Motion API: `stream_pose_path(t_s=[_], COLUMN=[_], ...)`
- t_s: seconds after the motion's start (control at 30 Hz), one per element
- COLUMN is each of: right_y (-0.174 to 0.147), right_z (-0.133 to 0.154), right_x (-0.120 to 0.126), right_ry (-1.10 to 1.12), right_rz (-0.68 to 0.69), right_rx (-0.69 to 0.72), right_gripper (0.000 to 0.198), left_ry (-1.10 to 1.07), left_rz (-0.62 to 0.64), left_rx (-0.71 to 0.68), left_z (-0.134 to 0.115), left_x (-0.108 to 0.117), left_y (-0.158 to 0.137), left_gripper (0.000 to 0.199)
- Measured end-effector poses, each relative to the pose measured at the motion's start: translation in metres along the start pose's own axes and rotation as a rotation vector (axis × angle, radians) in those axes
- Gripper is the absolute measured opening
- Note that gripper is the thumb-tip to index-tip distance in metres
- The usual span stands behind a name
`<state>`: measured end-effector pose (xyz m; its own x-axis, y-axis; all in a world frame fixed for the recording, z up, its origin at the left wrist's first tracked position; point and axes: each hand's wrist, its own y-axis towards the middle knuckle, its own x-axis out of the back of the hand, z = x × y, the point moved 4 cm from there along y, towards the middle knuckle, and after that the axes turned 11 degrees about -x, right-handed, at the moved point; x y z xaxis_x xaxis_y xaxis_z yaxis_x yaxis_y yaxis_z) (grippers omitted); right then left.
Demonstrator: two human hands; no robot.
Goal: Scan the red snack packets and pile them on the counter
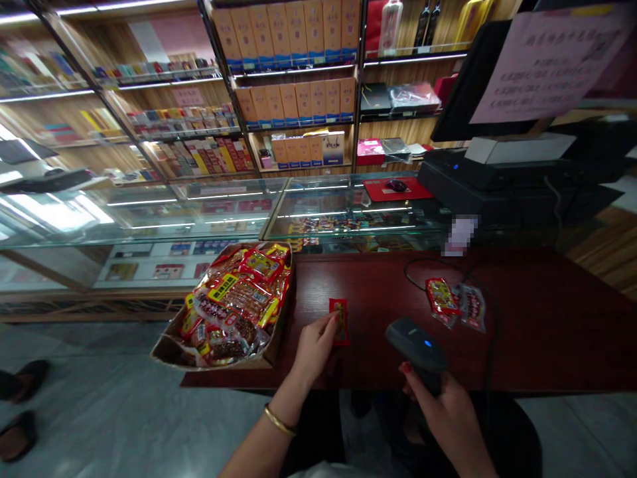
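Red snack packet (pixel 339 321) is pinched upright by left hand (pixel 313 348) at frame centre, facing scanner (pixel 415 344), gripped in right hand (pixel 445 411).

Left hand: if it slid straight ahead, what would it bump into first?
The left hand already touches the small red packet. Beyond that, bare red table, then probably the glass counter.

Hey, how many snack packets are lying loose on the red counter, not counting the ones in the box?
3. One small red packet is under the left hand; two packets lie together near the scanner cable. Others may be hidden.
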<state>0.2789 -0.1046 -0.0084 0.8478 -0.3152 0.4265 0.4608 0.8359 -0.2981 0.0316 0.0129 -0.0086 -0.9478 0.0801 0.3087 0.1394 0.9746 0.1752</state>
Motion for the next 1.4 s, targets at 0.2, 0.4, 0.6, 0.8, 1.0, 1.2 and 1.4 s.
stream_pose_path(t_s=[0.2, 0.4, 0.6, 0.8, 1.0, 1.2, 1.4], right_y=[-0.001, -0.006, -0.009, -0.012, -0.014, -0.014, -0.011], right_z=[0.001, 0.008, 0.01, 0.011, 0.014, 0.013, 0.013], right_x=[-0.01, -0.021, -0.027, -0.028, -0.029, -0.031, -0.028], right_ry=[-0.062, -0.115, -0.107, -0.13, -0.173, -0.181, -0.152], right_rz=[0.023, 0.022, 0.066, 0.025, 0.04, 0.082, 0.059], right_rx=[0.051, 0.103, 0.118, 0.161, 0.164, 0.138, 0.142], right_gripper=[0.048, 0.043, 0.044, 0.047, 0.047, 0.047, 0.045], left_ry=[-0.306, -0.69, -0.961, -0.978, -0.941, -0.94, -0.914], left_rz=[-0.354, -0.406, -0.355, -0.315, -0.352, -0.356, -0.368], left_rx=[0.017, 0.168, 0.201, 0.204, 0.233, 0.231, 0.216], left_z=[0.038, 0.058, 0.051, 0.05, 0.055, 0.051, 0.052], left_x=[-0.015, -0.029, -0.024, -0.025, -0.028, -0.027, -0.024], left_y=[0.018, 0.024, 0.022, 0.023, 0.023, 0.023, 0.025], left_gripper=[0.059, 0.048, 0.053, 0.05, 0.048, 0.051, 0.053])
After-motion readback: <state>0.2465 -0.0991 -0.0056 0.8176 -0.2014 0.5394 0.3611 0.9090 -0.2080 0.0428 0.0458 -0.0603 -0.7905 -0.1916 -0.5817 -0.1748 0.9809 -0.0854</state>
